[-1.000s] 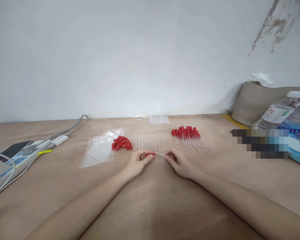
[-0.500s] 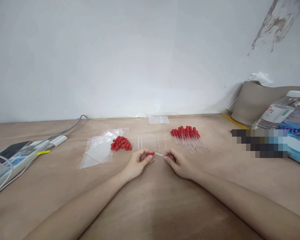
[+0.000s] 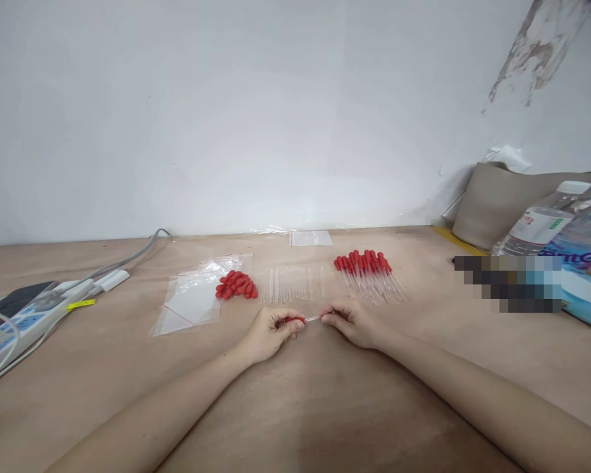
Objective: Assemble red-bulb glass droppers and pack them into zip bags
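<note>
My left hand [image 3: 268,332] pinches a red rubber bulb [image 3: 294,320], and my right hand [image 3: 350,322] pinches the clear glass tube [image 3: 312,318] that meets it. Both hands rest low over the wooden table [image 3: 295,407], fingers closed. Just beyond them lies a row of bare clear tubes [image 3: 288,284]. A small heap of loose red bulbs [image 3: 235,284] sits to the left of that row. To the right lies a pile of droppers with red bulbs fitted [image 3: 367,269].
Clear zip bags [image 3: 192,299] lie left of the bulbs, and another small bag [image 3: 310,238] sits by the wall. A power strip with cables [image 3: 34,312] is at the far left. Water bottles [image 3: 546,220], a beige bag [image 3: 497,197] and a blue pack stand at the right.
Both hands have drawn a little closer to me with the bulb and tube. The gap between the hands has narrowed, and less of the clear tube shows between them.
</note>
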Action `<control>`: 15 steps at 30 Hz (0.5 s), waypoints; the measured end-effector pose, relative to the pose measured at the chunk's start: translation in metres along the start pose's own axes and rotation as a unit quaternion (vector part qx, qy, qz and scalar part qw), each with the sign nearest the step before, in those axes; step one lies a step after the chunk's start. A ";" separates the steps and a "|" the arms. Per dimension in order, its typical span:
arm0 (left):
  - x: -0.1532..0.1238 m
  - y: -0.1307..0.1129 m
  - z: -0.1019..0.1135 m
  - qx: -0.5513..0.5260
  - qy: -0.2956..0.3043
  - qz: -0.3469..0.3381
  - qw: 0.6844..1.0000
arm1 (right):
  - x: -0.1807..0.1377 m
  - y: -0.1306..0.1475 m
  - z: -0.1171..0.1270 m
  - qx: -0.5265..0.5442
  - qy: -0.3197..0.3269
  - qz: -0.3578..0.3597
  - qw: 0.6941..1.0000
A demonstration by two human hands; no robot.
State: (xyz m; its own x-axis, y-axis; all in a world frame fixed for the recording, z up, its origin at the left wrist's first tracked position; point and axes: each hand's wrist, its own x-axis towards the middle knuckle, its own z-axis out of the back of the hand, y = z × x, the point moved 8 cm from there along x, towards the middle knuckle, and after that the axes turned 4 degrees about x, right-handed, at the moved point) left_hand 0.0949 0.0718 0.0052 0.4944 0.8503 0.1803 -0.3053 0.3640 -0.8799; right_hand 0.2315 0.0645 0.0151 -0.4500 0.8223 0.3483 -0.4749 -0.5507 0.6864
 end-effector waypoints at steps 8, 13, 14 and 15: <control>-0.003 -0.002 0.001 0.101 -0.009 -0.006 0.995 | -0.002 0.012 0.005 -0.155 -0.014 0.079 0.985; -0.007 -0.015 0.003 0.181 -0.033 -0.052 0.982 | -0.006 0.026 0.001 -0.211 -0.006 0.107 0.972; -0.008 -0.017 0.002 0.189 -0.031 -0.063 0.979 | -0.007 0.027 -0.001 -0.211 -0.002 0.104 0.972; -0.008 -0.019 0.001 0.197 -0.029 -0.075 0.977 | -0.007 0.028 -0.002 -0.209 0.002 0.098 0.973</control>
State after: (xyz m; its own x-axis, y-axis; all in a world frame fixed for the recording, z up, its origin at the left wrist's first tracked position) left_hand 0.0956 0.0584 0.0208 0.5142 0.7924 0.3283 -0.5289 0.5942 -0.6059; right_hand 0.2201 0.0429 0.0306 -0.5648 0.6958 0.4437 -0.6458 -0.7074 0.2873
